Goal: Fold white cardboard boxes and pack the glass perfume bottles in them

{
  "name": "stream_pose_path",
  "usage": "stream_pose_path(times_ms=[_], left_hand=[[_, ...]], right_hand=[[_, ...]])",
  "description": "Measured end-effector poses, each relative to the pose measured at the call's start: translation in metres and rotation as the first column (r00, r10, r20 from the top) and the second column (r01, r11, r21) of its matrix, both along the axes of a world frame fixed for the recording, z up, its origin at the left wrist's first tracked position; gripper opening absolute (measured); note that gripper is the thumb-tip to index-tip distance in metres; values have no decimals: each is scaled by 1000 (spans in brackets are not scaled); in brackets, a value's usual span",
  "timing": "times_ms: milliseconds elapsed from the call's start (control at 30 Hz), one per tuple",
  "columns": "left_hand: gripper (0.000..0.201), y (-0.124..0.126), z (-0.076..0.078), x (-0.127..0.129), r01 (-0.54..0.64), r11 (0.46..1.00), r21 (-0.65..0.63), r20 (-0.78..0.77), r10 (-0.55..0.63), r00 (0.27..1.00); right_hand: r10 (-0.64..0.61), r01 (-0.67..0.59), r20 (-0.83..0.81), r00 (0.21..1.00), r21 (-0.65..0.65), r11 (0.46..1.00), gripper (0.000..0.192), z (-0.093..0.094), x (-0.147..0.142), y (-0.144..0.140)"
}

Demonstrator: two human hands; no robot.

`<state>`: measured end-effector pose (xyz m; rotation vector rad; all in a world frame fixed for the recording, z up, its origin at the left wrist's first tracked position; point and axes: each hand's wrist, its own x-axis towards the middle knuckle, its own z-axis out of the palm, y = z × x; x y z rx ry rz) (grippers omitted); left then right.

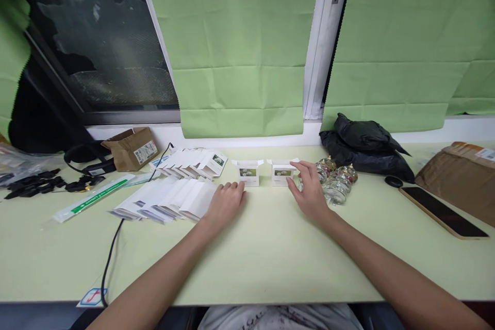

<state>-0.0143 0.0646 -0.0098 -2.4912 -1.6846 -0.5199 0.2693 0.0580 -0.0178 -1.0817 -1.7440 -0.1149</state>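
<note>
Two small white boxes with open top flaps stand side by side on the pale green table: the left box [248,172] and the right box [282,172]. My left hand [225,202] rests palm down on the table, just in front and left of the left box, fingertips near it, holding nothing. My right hand [308,189] is spread, its fingers touching the right side of the right box. A cluster of small glass jars [336,180] lies just right of my right hand. Rows of flat unfolded white cartons [170,200] lie left of my left hand.
A black plastic bag [365,147] sits behind the jars. A phone [443,211] and a brown parcel [462,172] lie at right. At left are a brown cardboard box [131,148], black cable [112,247], black parts [34,183] and a long packet [93,197]. Green blinds cover the window.
</note>
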Motion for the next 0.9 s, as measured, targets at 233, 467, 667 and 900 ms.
stream_pose_path(times_ms=[233, 467, 667, 900], left_hand=[[24, -14, 2, -23, -245, 952, 184, -288, 290, 913], [28, -35, -6, 9, -133, 991, -5, -209, 129, 969], [27, -44, 7, 24, 276, 959, -69, 126, -266, 956], [39, -42, -6, 28, 62, 987, -151, 197, -32, 980]], right_hand=[[169, -167, 81, 982, -29, 985, 39, -1, -16, -20], [247, -232, 115, 962, -129, 964, 34, -1, -18, -25], [367, -315, 157, 917, -280, 907, 20, -4, -15, -25], [364, -235, 139, 921, -547, 803, 13, -6, -15, -26]])
